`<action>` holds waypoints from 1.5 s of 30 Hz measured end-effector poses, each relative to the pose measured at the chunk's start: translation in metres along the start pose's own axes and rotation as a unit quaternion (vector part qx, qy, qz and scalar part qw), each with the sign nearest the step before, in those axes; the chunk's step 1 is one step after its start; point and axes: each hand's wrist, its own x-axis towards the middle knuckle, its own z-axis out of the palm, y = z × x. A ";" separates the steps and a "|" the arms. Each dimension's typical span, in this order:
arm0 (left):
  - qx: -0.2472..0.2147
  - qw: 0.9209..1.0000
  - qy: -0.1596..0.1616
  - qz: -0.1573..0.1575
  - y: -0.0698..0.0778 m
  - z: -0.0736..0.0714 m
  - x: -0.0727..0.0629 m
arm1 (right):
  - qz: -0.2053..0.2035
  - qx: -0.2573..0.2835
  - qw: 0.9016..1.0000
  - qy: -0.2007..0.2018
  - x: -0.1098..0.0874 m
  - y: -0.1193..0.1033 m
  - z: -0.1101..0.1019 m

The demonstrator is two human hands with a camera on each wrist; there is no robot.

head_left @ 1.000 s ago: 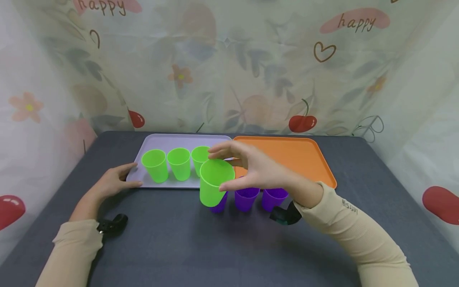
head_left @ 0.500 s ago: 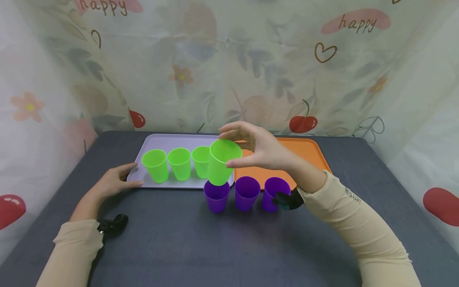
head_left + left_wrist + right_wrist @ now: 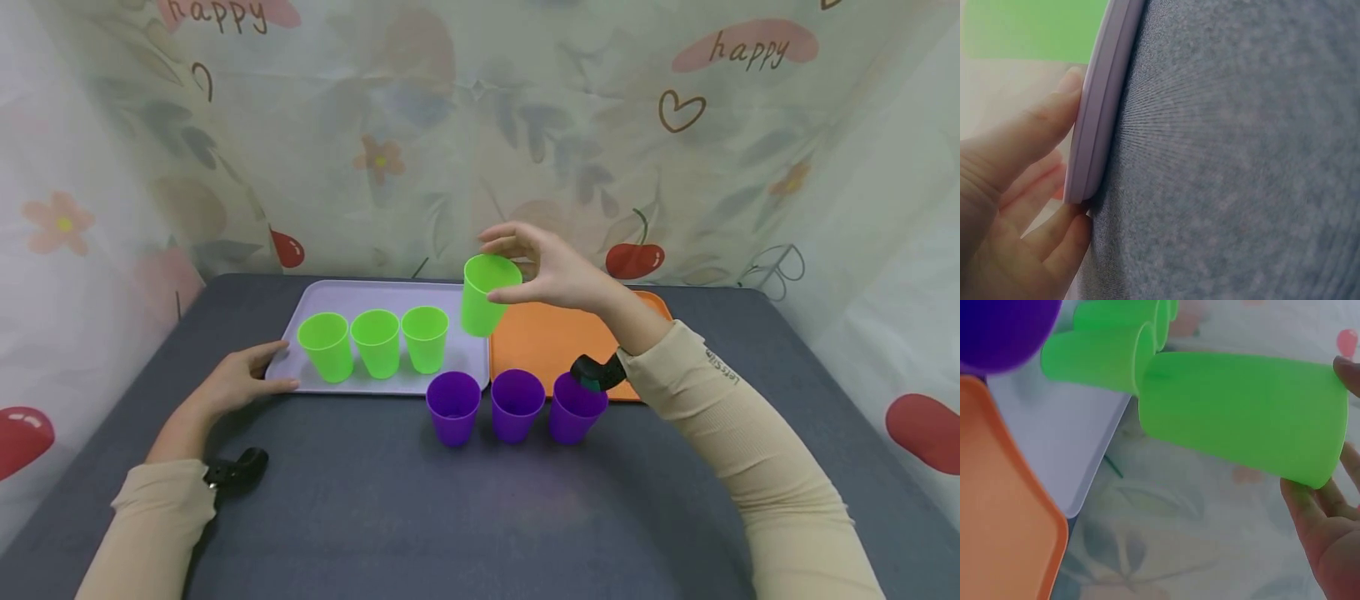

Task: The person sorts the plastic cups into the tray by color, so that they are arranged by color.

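Observation:
My right hand grips a green cup by its rim, thumb on the near side and fingers on the far side. The cup hangs upright above the right end of the lavender tray, beside the orange tray. In the right wrist view the held green cup fills the middle. My left hand holds the lavender tray's front left corner; in the left wrist view the thumb lies along the tray's edge. Three green cups stand in a row on the lavender tray.
Three purple cups stand in a row on the dark tablecloth, just in front of the trays. My right wrist camera overlaps the rightmost one in the head view. A patterned curtain hangs behind the table.
My right hand has carried the green cup up, back and slightly right, from in front of the purple cups to above the lavender tray's right end. My left hand has stayed put.

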 end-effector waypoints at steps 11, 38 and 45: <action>0.000 1.000 0.012 0.013 -0.001 0.001 0.000 | 0.030 -0.051 0.997 -0.048 0.024 0.027 -0.002; 0.000 1.000 0.009 0.013 -0.003 0.001 0.001 | 0.059 -0.056 0.985 -0.150 0.047 0.056 0.005; -0.002 1.000 0.009 0.011 -0.003 0.001 0.001 | 0.061 -0.043 0.980 -0.185 0.051 0.059 0.010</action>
